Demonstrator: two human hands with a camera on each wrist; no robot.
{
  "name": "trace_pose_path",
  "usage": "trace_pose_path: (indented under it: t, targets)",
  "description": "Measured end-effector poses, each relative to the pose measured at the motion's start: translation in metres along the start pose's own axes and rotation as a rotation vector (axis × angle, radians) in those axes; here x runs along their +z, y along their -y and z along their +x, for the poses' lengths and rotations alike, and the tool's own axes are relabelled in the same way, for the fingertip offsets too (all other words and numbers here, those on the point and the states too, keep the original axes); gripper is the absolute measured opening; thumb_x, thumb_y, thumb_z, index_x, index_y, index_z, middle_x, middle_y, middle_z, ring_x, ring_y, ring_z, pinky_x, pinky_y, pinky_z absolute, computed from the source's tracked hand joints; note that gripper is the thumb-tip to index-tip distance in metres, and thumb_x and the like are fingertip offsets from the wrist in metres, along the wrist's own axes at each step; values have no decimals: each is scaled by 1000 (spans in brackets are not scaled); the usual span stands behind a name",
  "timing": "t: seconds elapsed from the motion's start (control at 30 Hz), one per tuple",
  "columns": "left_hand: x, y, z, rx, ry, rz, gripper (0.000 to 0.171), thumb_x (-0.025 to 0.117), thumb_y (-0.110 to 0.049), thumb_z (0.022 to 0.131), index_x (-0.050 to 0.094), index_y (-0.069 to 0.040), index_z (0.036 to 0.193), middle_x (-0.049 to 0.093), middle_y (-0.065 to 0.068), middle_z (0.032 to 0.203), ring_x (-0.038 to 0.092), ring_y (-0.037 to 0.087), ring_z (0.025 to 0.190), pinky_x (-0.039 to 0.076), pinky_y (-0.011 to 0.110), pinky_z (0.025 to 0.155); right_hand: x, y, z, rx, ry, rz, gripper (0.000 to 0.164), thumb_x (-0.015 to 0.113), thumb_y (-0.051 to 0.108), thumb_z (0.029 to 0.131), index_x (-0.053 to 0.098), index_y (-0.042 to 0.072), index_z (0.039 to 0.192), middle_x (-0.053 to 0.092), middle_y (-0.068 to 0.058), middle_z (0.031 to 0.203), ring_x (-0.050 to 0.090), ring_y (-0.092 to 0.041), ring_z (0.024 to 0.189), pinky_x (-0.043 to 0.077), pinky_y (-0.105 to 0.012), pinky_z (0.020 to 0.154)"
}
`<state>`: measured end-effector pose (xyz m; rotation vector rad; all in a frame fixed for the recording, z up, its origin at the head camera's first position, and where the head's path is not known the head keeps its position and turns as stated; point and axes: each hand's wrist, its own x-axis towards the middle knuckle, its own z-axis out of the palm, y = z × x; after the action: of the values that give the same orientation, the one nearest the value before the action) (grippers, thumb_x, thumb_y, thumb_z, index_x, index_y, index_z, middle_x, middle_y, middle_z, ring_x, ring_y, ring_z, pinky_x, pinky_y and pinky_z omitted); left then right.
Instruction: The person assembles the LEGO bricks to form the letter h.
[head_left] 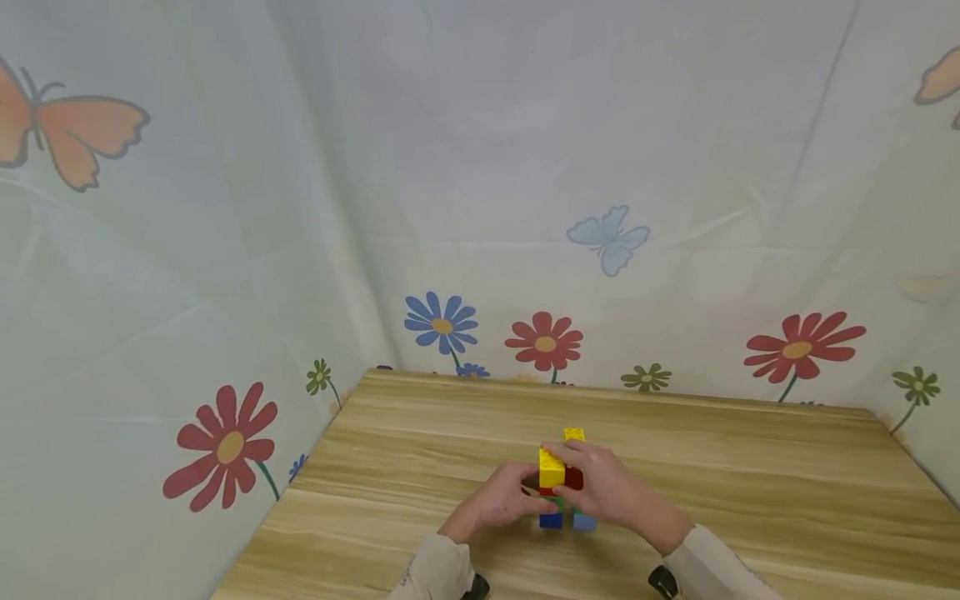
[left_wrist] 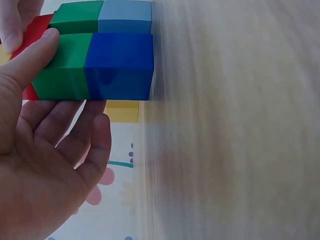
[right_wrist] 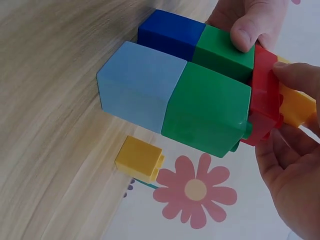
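Both hands close on a small tower of plastic building bricks standing on the pale wooden bench [head_left: 750, 467]. The left hand [head_left: 502, 498] lays its thumb along a green brick [left_wrist: 62, 67] with the other fingers loosely spread beneath, steadying the stack just above the dark blue brick [left_wrist: 120, 65] and the light blue brick [right_wrist: 135, 87] that form its base. The right hand [head_left: 603, 487] curls its fingers around the red brick [right_wrist: 265, 97] and the yellow brick [right_wrist: 297, 105] at the top.

To seat the top bricks well, I judge that the left thumb should brace the green layer firmly while the right hand presses straight along the stack's axis, not at a slant, so the studs mate evenly and the base does not slide. A loose yellow brick [head_left: 574, 434] sits just beyond the hands; it is best kept clear of them.
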<state>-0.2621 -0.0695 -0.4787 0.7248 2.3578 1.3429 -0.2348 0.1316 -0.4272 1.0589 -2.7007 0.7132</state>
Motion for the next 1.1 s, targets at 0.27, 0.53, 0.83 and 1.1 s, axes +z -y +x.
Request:
trace_pose_path:
  t: [0.27,0.53,0.83,1.1]
  targets:
    - [1,0,-1,0,-10,-2,29,73,-27,84,67,-21,112,65,-13,103,58,5,90,49,25,79,1,-3,-3,27,16,42,60,75,22,83,50,12,136,57,-6,127,56,-24,108,48,-41,90]
    - [1,0,-1,-5,-15,-5,29,73,-28,84,66,-22,112,65,-13,101,58,5,90,49,26,79,-6,-11,-10,20,-3,112,55,74,17,84,52,11,133,59,-1,119,57,-16,100,50,-32,85]
    - [0,4,0,-11,-17,-7,32,73,-31,83,66,-24,113,65,-14,102,58,6,90,48,26,80,-13,-23,-15,38,-40,140,38,70,18,87,59,9,122,64,-5,112,58,-19,95,52,-35,79]
    - [1,3,1,-40,-15,-20,30,73,-29,84,66,-25,113,64,-14,101,57,6,89,48,27,80,-18,-39,-15,105,-112,144,37,67,16,89,59,9,124,65,-5,110,60,-22,93,51,-38,77]
